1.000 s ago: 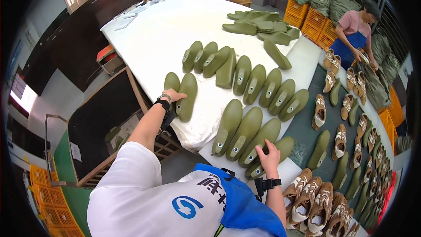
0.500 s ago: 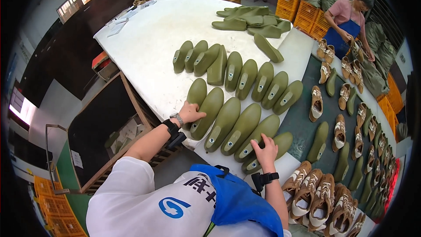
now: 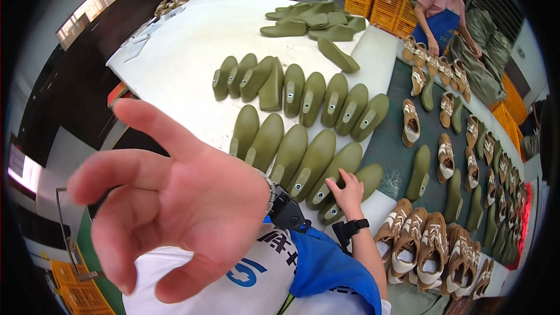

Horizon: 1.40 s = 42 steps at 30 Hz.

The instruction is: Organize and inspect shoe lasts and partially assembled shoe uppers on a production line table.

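Observation:
Close in front of the view my left hand is raised, palm showing, fingers loosely bent and apart, with nothing in it. It hides part of the table and of my shirt. My right hand rests on the right end of the near row of green shoe lasts. Its thumb and fingers are spread over the second last from that end, and the end last lies beside the fingers. Behind stands a second row of green lasts, one of them turned on its side.
The white table also bears a heap of lasts at the back. On the right, a dark green surface carries brown-and-white sneakers and lasts. More sneakers stand close by my right arm. A co-worker handles sneakers at the far right.
My left hand has left the near row's left end and come up toward the view, palm showing. The right hand stays on the lasts. The whole scene has shifted slightly left.

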Available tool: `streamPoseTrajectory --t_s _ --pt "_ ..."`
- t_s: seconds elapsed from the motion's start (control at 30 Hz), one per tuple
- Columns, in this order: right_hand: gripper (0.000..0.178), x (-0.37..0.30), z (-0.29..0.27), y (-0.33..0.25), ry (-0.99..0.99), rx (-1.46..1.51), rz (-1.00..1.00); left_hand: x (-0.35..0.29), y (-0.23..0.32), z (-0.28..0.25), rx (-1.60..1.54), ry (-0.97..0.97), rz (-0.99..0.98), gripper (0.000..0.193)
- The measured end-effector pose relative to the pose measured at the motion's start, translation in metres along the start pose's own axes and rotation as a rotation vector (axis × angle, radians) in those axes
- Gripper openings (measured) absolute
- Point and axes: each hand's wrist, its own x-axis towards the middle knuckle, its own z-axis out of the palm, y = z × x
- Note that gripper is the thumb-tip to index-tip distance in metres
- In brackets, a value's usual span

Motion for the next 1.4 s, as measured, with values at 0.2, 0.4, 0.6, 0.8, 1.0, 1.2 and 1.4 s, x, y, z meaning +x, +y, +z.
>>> streamPoseTrajectory --t_s 0.2,0.4,0.6,0.8,1.0,1.2,1.4 --pt "0.059 0.0 0.001 0.001 0.012 -0.011 -0.015 -0.002 -0.005 -0.004 0.041 0.032 -0.012 0.026" --pt "0.059 -0.001 0.001 -0.001 -0.003 -0.015 -0.02 -0.005 -0.008 -0.017 0.19 0.042 -0.037 0.029" --pt "0.059 0.001 0.001 0.001 0.014 -0.027 -0.021 -0.013 -0.014 -0.025 0.295 0.002 -0.081 0.034" --pt "0.059 0.003 0.001 0.003 0.033 -0.015 -0.028 -0.035 -0.029 -0.061 0.514 -0.456 -0.295 0.043" --pt "0.056 0.0 0.007 0.008 0.04 -0.033 -0.082 -0.171 0.014 -0.146 0.702 -1.583 -1.165 0.056" --pt "0.059 -0.007 0.011 0.012 0.114 -0.059 -0.07 -0.223 0.091 -0.2 0.799 -1.625 -1.383 0.043" --pt "0.061 -0.006 0.008 0.008 0.071 -0.072 -0.059 -0.228 0.096 -0.204 0.836 -1.663 -1.388 0.048"
